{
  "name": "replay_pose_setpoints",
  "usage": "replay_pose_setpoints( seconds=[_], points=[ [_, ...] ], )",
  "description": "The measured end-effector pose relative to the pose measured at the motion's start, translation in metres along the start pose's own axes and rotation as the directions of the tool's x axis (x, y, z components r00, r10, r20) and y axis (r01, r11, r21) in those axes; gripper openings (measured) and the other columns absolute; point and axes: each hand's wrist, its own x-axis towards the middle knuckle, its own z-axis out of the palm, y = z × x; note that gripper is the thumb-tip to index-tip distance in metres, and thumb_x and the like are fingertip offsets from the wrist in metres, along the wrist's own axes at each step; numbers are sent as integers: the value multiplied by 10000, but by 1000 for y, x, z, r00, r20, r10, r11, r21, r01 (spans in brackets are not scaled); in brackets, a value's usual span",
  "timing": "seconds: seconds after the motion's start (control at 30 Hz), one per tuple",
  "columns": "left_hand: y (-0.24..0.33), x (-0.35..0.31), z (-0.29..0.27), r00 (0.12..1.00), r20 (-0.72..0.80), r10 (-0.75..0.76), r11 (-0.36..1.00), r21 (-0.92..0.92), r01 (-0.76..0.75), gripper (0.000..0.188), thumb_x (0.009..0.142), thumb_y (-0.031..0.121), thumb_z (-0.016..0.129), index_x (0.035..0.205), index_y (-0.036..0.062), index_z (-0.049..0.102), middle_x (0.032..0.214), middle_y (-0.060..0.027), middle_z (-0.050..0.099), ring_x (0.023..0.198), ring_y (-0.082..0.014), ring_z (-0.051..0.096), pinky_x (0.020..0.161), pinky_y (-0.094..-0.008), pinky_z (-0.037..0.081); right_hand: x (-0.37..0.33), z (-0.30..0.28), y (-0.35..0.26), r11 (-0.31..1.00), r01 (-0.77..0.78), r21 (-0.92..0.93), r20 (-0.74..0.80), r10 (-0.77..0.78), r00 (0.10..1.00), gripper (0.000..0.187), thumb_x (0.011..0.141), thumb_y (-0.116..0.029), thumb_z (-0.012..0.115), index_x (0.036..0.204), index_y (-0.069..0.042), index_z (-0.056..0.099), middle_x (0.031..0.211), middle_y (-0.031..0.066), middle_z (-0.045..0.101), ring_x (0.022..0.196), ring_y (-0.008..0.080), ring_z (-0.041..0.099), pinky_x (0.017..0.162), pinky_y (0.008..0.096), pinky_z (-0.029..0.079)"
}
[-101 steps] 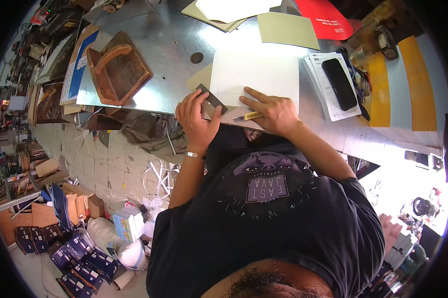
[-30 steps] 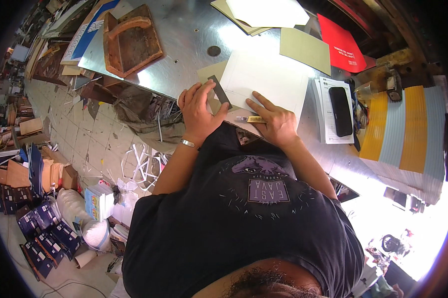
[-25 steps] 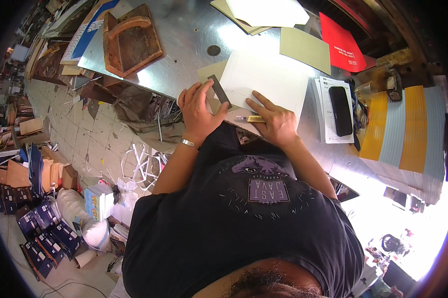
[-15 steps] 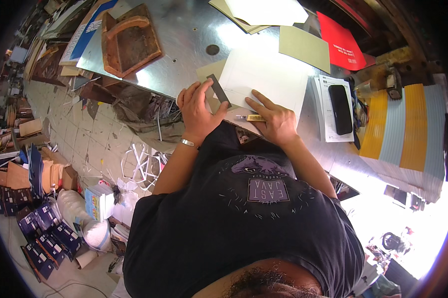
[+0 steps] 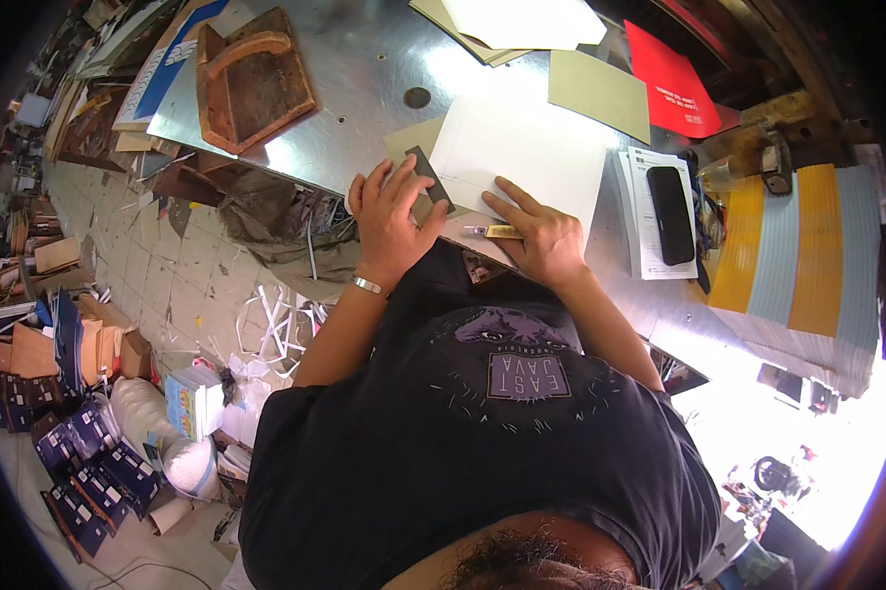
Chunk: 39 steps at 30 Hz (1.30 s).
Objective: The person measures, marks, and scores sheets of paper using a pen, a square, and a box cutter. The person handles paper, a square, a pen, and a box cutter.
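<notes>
My left hand (image 5: pixel 396 211) has its thumb and fingers on a short, dark, flat strip (image 5: pixel 424 169), a metal straightedge by its look. The strip lies slanted along the left edge of a white sheet (image 5: pixel 521 147), over a piece of olive-green card (image 5: pixel 399 147). My right hand (image 5: pixel 549 241) keeps a yellow utility knife (image 5: pixel 505 232) tucked beneath it, the tip pointing left towards the strip. Its index and middle fingers stretch out flat on the white sheet. The palm hides the rear of the knife.
A wooden tray with a handle (image 5: pixel 258 88) sits far left on the metal table (image 5: pixel 359 64). Green card (image 5: pixel 600 93) and a red sheet (image 5: pixel 671 84) lie beyond. To the right are papers with a black phone (image 5: pixel 670 216) and yellow-and-grey stacks (image 5: pixel 806 256).
The index finger of my left hand has shifted from the strip's far end down onto its face. My right hand and the knife have hardly moved.
</notes>
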Motion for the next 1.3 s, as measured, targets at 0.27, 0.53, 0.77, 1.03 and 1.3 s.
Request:
replay_pose_setpoints(
  seconds=[0.27, 0.53, 0.77, 1.03, 1.3],
  points=[
    [-1, -1, 0, 1000, 0, -18, 1000, -14, 18, 338, 867, 339, 848, 1151, 165, 791, 1476, -76, 731, 1440, -335, 567, 1266, -555, 257, 3, -8, 1, 991, -50, 120, 40, 45, 998, 588, 881, -354, 890, 1436, -235, 739, 1552, -2, 679, 989, 297, 816, 846, 422, 667],
    [1, 0, 2, 1000, -22, -20, 999, -28, 20, 337, 852, 328, 849, 1138, 159, 790, 1470, -77, 735, 1430, -327, 578, 1267, -544, 256, 3, -11, 1, 990, -64, 123, 59, 57, 997, 567, 888, -332, 883, 1431, -237, 749, 1539, 1, 691, 1000, 296, 815, 848, 421, 668],
    [0, 0, 1, 1000, -20, -19, 1000, -25, 19, 336, 850, 325, 852, 1136, 160, 789, 1475, -78, 734, 1429, -328, 579, 1268, -542, 252, 3, -9, 1, 991, -49, 123, 40, 44, 998, 570, 883, -327, 885, 1430, -239, 751, 1539, 4, 692, 995, 294, 816, 841, 418, 668],
    [1, 1, 3, 996, -56, -63, 995, -84, 58, 353, 841, 362, 857, 1125, 169, 772, 1460, -44, 736, 1410, -307, 584, 1262, -560, 267, 3, -9, 1, 991, -53, 121, 33, 49, 998, 561, 879, -326, 887, 1417, -234, 757, 1535, 5, 694, 1013, 294, 813, 851, 420, 668],
    [-1, -1, 2, 1000, -5, -13, 1000, -16, 13, 350, 876, 356, 840, 1162, 166, 770, 1476, -69, 731, 1441, -335, 566, 1265, -558, 260, 13, -17, 15, 964, 6, 267, 10, -9, 1000, 613, 870, -229, 893, 1458, -190, 726, 1475, 41, 728, 1074, 314, 789, 903, 420, 645]
  ],
)
